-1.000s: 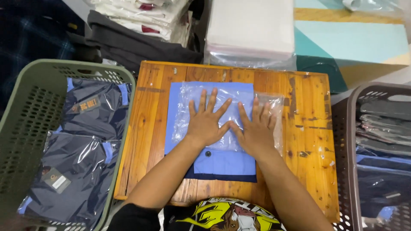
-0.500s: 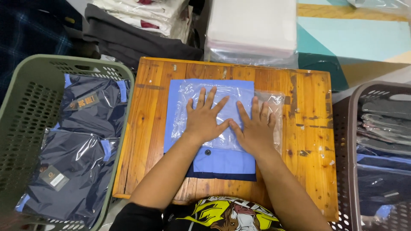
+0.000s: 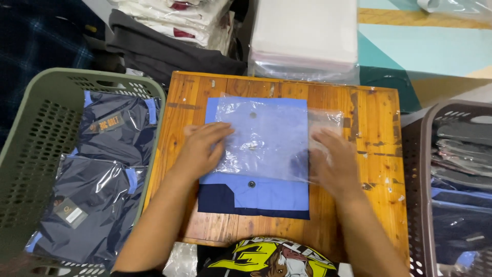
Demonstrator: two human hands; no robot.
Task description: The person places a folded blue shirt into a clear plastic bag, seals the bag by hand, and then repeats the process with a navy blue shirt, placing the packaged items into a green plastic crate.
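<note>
You are pressing both flat, loosely spread hands, left (image 3: pixel 202 149) and right (image 3: pixel 333 161), on the bag's (image 3: pixel 266 138) edges, pinning it over the shirt (image 3: pixel 256 197).

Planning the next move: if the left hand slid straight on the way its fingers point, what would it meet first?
The left hand points rightward across the clear plastic bag lying on the folded blue shirt. It already rests on the bag's left edge; going on, it would probably reach the right hand at the far edge.
</note>
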